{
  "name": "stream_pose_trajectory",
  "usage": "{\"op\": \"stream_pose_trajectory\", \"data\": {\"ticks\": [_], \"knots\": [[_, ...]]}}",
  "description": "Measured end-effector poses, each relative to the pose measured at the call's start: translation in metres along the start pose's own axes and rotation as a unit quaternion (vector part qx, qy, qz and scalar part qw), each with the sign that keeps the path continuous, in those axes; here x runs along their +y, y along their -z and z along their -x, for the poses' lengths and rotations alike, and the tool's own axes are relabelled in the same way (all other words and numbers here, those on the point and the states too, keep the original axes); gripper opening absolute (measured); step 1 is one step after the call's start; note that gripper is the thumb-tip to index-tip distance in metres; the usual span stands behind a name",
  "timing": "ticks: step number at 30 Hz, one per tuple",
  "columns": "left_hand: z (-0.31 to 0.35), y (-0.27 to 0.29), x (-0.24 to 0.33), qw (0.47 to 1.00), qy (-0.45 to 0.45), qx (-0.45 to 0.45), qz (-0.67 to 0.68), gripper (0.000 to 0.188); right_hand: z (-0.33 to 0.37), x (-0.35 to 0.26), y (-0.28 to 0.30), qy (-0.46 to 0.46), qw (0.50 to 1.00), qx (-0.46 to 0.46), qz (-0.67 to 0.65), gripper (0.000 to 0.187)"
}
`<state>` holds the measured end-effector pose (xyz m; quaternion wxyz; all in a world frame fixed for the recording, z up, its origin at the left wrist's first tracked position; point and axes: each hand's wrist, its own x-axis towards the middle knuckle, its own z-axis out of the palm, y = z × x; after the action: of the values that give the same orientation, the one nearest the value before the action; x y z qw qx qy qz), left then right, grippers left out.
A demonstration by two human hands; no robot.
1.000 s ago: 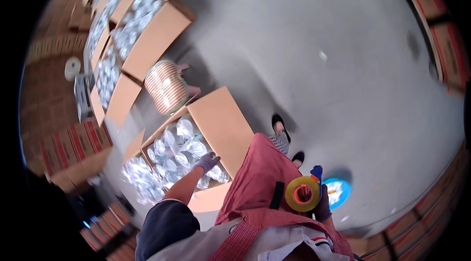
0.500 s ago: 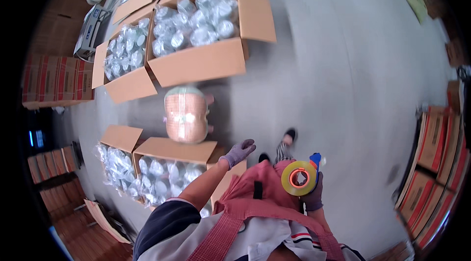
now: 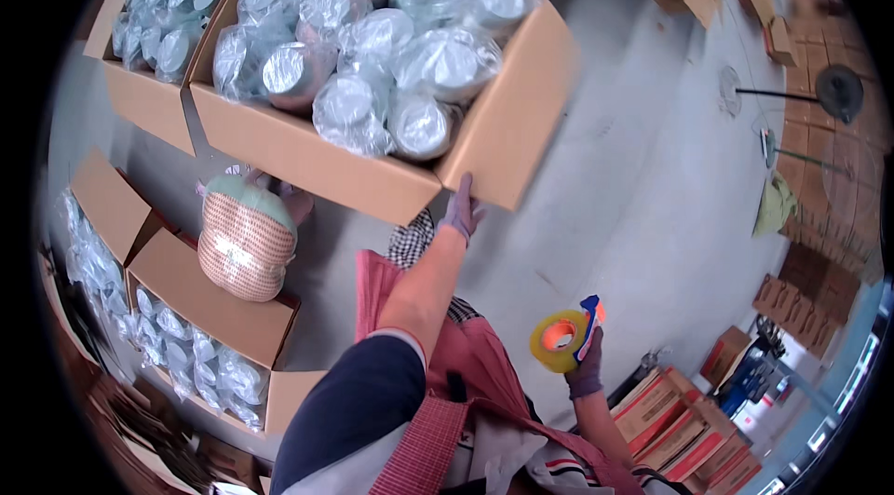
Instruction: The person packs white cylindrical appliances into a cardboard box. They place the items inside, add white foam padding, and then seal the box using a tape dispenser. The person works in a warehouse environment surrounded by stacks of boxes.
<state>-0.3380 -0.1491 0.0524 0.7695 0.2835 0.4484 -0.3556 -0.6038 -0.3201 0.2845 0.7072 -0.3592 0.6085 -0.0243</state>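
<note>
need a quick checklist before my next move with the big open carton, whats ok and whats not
1. Right hand gripping the tape dispenser: ok.
2. Yellow tape roll seated on it: ok.
3. Left hand at the near corner of the large carton: ok.
4. Carton flaps folded shut: not ok, they stand open.
5. Plastic-wrapped items all below the rim: cannot tell from above.

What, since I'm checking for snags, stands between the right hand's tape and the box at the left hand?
Nothing visible stands between the tape in the right hand and the box. The left hand is at the box's near corner, left of the tape.
</note>
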Motion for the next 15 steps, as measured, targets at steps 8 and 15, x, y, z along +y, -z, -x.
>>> {"op": "stream_pose_trajectory", "data": {"ticks": [8,15], "knots": [[0.053,0.090,0.204,0.912,-0.261,0.232,-0.217,0.044,-0.134,-0.146,-0.297,0.404,0.776,-0.229,0.426,0.037],[-0.053,0.142,0.273,0.800,-0.247,0.457,-0.301,0.054,-0.190,-0.178,-0.370,0.217,0.806,-0.357,0.418,0.019]]}}
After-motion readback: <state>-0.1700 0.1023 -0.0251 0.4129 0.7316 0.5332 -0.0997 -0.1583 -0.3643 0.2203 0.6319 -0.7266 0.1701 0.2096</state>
